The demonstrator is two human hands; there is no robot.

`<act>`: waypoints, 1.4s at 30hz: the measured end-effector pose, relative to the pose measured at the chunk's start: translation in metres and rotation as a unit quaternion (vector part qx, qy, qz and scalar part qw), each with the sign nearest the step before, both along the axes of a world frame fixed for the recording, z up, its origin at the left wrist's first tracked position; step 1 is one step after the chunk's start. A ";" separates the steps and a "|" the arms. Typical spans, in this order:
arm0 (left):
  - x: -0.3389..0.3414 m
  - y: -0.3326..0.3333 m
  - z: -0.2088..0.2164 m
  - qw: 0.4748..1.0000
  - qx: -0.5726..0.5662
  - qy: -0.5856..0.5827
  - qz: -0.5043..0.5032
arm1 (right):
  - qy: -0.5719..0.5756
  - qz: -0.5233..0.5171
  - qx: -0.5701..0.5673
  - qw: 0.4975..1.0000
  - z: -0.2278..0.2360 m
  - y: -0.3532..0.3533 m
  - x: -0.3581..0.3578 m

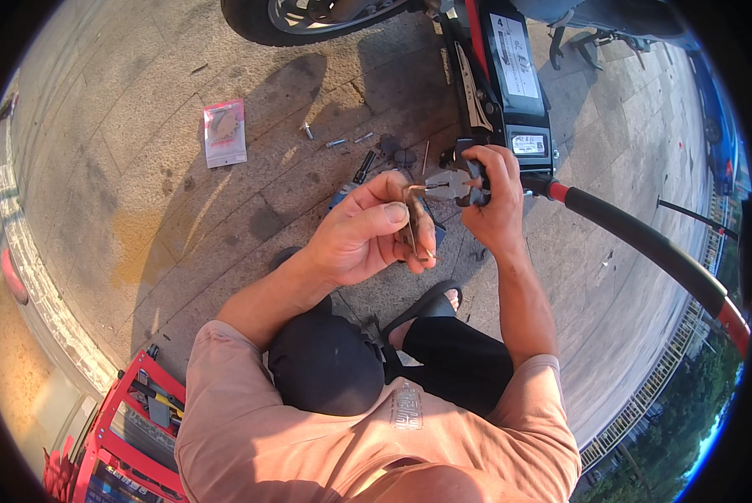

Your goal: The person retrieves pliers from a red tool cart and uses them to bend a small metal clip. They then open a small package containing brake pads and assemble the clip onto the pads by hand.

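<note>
Pinched between the thumb and fingers of my left hand [363,230] is a thin, bent metal piece [412,228], brownish and narrow. My right hand [500,197] is closed around a pair of pliers [449,184], whose grey jaws point left. The jaw tips meet the upper bent end of the metal piece, just above my left fingertips. Whether the jaws bite on it or only touch it is too small to tell. My fingers hide part of the metal piece and most of the pliers' handles.
Bolts [307,131] and small dark pads [403,157] lie on the paving beyond my hands. A pink-edged packet [225,134] lies farther left. A vehicle with a black body [520,80] and wheel [288,35] stands ahead; a black-and-red tube [644,222] curves right. A red rack [111,436] is lower left.
</note>
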State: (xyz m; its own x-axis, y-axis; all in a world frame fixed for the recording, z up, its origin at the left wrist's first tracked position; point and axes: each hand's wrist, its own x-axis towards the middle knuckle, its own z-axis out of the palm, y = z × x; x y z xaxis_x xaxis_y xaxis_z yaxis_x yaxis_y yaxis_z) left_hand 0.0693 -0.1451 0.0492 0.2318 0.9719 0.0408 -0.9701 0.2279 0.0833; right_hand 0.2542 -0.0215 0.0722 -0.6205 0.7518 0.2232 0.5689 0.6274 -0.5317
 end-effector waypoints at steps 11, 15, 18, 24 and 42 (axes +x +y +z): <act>-0.001 0.001 0.004 0.999 0.010 0.028 0.044 | 0.000 -0.008 0.040 0.999 0.003 -0.007 -0.004; -0.003 0.002 0.002 0.999 0.021 0.032 0.038 | -0.013 -0.010 0.048 0.999 0.003 -0.008 -0.005; 0.000 0.001 0.003 0.998 -0.001 0.037 0.046 | -0.024 -0.016 0.042 0.999 0.005 -0.010 -0.003; 0.007 0.003 0.003 0.998 -0.001 0.031 0.052 | -0.003 -0.020 0.057 0.998 0.001 -0.006 -0.001; 0.006 0.000 0.002 1.000 0.009 0.025 0.004 | 0.019 -0.018 0.019 0.999 0.005 -0.001 0.001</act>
